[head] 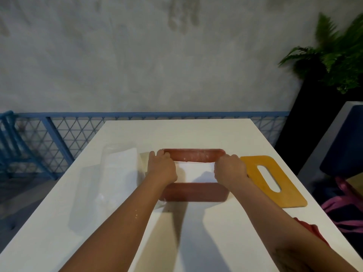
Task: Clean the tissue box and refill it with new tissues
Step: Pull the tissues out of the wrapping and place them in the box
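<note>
left hand (pixel 162 169), right hand (pixel 229 171): fingers curled over ends of tissues (pixel 196 172), tips hidden | tissues inside tissue box (pixel 196 192), mid-table (pixel 49 232) | press both ends evenly, keep stack flat | lid (pixel 275 173) waiting just right

The tissue box (pixel 193 191) is dull reddish brown, its far inner wall flecked with pale specks; the tissues (pixel 194 171) inside are plain white; the lid (pixel 288 193) is mustard yellow; the desk (pixel 196 134) is flat white; the wrapper (pixel 119 163) is clear with a whitish sheen; the wall (pixel 137 55) is mottled grey with darker blotches; the railing (pixel 78 132) is blue, its mesh a lattice of triangles; the fern (pixel 337 55) is green, its planter (pixel 306 114) black; the straps (pixel 343 209) are pink.
</note>
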The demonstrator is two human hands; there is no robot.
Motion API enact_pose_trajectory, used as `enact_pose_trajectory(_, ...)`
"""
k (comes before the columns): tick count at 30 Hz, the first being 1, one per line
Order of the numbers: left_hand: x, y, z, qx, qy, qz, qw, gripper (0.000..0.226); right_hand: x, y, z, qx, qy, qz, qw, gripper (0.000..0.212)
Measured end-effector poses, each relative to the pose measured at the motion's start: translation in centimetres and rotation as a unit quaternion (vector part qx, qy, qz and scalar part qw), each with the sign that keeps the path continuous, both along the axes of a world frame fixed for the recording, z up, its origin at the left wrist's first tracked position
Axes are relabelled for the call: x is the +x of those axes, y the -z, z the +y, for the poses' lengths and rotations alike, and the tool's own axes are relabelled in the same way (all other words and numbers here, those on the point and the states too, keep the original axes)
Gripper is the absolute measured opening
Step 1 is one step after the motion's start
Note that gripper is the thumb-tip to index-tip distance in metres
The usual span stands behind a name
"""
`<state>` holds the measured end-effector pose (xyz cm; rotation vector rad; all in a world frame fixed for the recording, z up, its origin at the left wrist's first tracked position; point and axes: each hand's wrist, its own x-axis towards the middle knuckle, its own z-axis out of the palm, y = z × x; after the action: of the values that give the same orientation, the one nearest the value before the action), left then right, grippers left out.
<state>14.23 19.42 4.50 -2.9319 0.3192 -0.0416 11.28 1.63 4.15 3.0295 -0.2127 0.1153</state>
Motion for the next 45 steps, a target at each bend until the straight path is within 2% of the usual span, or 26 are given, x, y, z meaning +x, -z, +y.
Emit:
enact_pose_trajectory(3, 0.0, -0.9, 0.5, -0.047, 0.017, 0.021, 0.999, 0.023, -0.3, -0.8, 0.4, -0.023, -0.003, -0.016, 1.0, 0.017)
enact_pose_trajectory(8, -1.7, -2.5, 4.5, -0.234, 0.046, -0.027, 0.971, 0.029, -2.0, -1.4, 2.1, 0.039, -0.014, -0.133, 0.99, 0.026)
enact_pose_trajectory(11, -3.9, -2.5, 8.2, -0.299, 0.015, -0.074, 0.951, 0.029, -3.8, -1.0, 4.6, 0.117, -0.089, -0.233, 0.961, 0.019)
enact_pose_trajectory(14, -6.4, -0.9, 12.5, -0.375, -0.016, -0.126, 0.918, 0.031, -5.3, 0.6, 7.6, 0.189, -0.178, -0.284, 0.923, 0.01)
enact_pose_trajectory(17, -9.0, 1.4, 15.7, -0.435, -0.039, -0.12, 0.892, 0.061, -6.4, 2.6, 10.9, 0.194, -0.248, -0.282, 0.906, 0.004)
enact_pose_trajectory(20, -10.6, 3.7, 17.5, -0.429, -0.056, -0.08, 0.898, 0.086, -7.2, 4.4, 14.0, 0.185, -0.306, -0.26, 0.897, 0.004)
enact_pose_trajectory(22, -10.7, 4.7, 17.7, -0.413, -0.053, -0.06, 0.907, 0.093, -7.1, 5.3, 15.4, 0.151, -0.316, -0.24, 0.905, 0.01)
enact_pose_trajectory(25, -10.4, 5.7, 17.4, -0.381, -0.04, -0.096, 0.919, 0.076, -6.2, 6.0, 17.0, 0.104, -0.298, -0.222, 0.923, 0.021)
enact_pose_trajectory(30, -9.4, 5.8, 18.2, -0.393, -0.014, -0.128, 0.91, 0.049, -5.3, 5.8, 18.1, 0.108, -0.326, -0.245, 0.907, 0.035)
enact_pose_trajectory(32, -9.0, 5.7, 18.6, -0.417, -0.009, -0.133, 0.899, 0.035, -5.0, 5.4, 18.5, 0.112, -0.324, -0.239, 0.908, 0.039)
enact_pose_trajectory(35, -8.6, 5.1, 18.3, -0.495, -0.055, -0.125, 0.858, 0.014, -4.6, 4.8, 19.3, 0.114, -0.343, -0.231, 0.904, 0.033)
enact_pose_trajectory(39, -7.8, 4.6, 17.6, -0.565, -0.078, -0.121, 0.812, 0.006, -3.9, 4.5, 20.3, 0.085, -0.352, -0.199, 0.911, 0.031)
enact_pose_trajectory(41, -7.6, 4.7, 17.4, -0.582, -0.086, -0.122, 0.8, 0.006, -3.4, 4.6, 20.7, 0.076, -0.342, -0.186, 0.918, 0.028)
enact_pose_trajectory(45, -7.6, 5.1, 17.4, -0.594, -0.09, -0.13, 0.789, 0.009, -2.5, 5.2, 20.8, 0.056, -0.368, -0.182, 0.91, 0.023)
